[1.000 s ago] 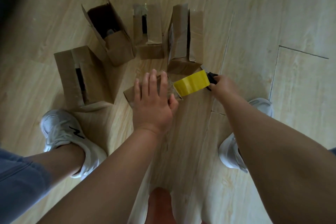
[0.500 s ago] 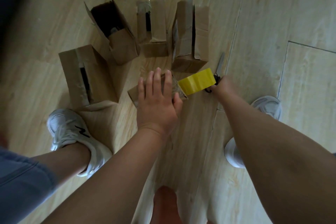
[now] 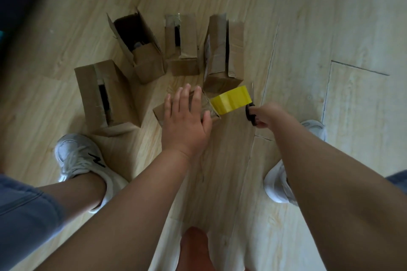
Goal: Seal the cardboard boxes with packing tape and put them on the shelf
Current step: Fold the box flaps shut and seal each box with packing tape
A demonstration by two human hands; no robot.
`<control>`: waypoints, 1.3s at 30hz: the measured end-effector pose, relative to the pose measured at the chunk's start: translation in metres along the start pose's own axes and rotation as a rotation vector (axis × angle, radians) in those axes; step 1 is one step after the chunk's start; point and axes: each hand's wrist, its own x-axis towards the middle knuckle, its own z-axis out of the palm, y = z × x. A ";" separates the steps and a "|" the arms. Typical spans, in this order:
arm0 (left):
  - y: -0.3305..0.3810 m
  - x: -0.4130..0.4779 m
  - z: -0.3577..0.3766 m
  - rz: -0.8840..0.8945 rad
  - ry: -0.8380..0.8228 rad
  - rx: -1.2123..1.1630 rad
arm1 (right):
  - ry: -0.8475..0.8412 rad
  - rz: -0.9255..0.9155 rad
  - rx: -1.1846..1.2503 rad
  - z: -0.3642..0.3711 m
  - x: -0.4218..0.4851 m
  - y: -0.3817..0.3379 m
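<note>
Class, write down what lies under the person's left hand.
A small cardboard box, clear tape stretching from it to a yellow tape roll. The left hand covers its top; the flaps are hidden.

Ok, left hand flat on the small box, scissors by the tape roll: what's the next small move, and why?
Probably snip the tape free. The left hand presses the small box, a clear strip runs from it to the yellow tape roll, and the right hand grips the scissors right beside that roll.
</note>
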 end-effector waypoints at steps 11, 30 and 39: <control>-0.010 0.000 -0.034 0.030 -0.239 0.022 | -0.232 -0.138 0.528 -0.035 -0.072 -0.005; -0.030 -0.001 -0.054 -0.053 -0.398 -0.069 | -0.875 -0.282 -0.095 -0.054 -0.142 0.012; -0.033 -0.001 -0.054 -0.072 -0.390 -0.127 | -0.823 -0.231 -0.164 -0.045 -0.139 0.010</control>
